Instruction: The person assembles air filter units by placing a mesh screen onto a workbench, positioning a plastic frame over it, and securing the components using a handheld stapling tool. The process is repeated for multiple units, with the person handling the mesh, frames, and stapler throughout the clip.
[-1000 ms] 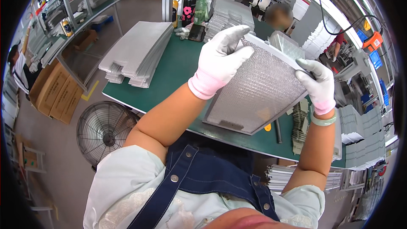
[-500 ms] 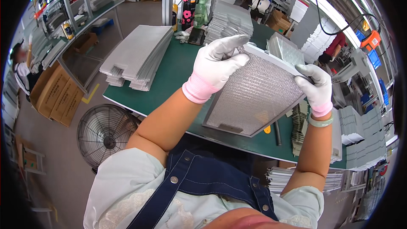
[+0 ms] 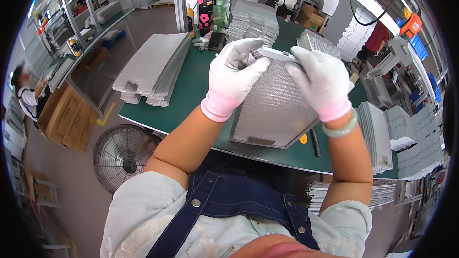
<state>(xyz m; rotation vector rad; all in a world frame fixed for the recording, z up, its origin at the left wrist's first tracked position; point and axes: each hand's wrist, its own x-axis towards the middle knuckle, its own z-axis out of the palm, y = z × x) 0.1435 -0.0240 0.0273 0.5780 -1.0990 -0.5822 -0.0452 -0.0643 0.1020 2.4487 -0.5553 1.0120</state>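
Note:
A metal mesh filter panel (image 3: pixel 272 110) in a thin frame stands tilted up over the green bench (image 3: pixel 196 100), its lower edge near the bench's front. My left hand (image 3: pixel 234 69), in a white glove with a pink cuff, is closed on the panel's upper left corner. Further along the top edge, my right hand (image 3: pixel 319 79) is closed with its fingers over the frame; it is slightly blurred and covers the panel's upper right part. Right of the panel lie a dark rod (image 3: pixel 315 142) and a small yellow piece (image 3: pixel 303 138).
Notched flat sheets (image 3: pixel 150 64) are stacked on the left. Behind are a mesh panel stack (image 3: pixel 251 24), a phone (image 3: pixel 217 41), a flowered black bottle (image 3: pixel 205 14) and a green bottle (image 3: pixel 219 12). A fan (image 3: pixel 128 157) stands left of the bench; more panels (image 3: pixel 375 136) stack right.
My right hand has slid leftward along the panel's top edge, from the right corner toward my left hand. The left hand keeps its hold on the corner, and the panel has turned slightly.

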